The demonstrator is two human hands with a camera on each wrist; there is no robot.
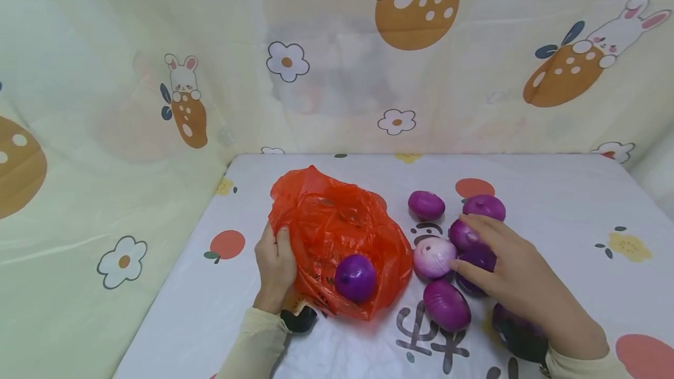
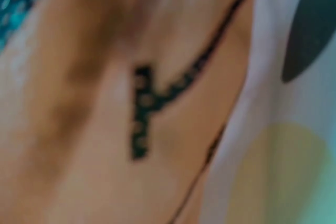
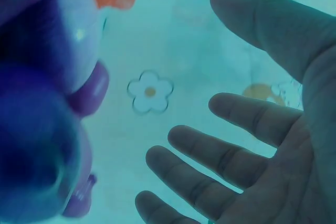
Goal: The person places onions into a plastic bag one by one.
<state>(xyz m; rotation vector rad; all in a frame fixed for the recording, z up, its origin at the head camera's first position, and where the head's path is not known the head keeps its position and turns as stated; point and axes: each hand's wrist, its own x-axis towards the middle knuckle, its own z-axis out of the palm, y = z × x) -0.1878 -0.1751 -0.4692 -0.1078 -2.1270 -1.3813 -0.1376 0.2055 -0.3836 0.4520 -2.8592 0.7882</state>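
Observation:
My left hand (image 1: 277,266) grips the left edge of a red plastic bag (image 1: 316,215), whose mouth faces me. A purple onion (image 1: 356,278) lies inside the bag near its lower edge. My right hand (image 1: 505,265) hovers over a cluster of onions with its fingers spread, and the right wrist view shows nothing in the palm (image 3: 273,182). Nearest its thumb is a paler onion (image 1: 434,257) beside the bag. A dark purple onion (image 1: 476,268) is partly hidden under the hand. In the left wrist view, only blurred skin and cloth appear, so the left fingers are hidden there.
More onions lie around: one at the back (image 1: 426,205), one at the back right (image 1: 484,207), and one in front (image 1: 447,306). The table has a white printed cloth (image 1: 558,203). A patterned curtain (image 1: 337,104) hangs behind and at the left.

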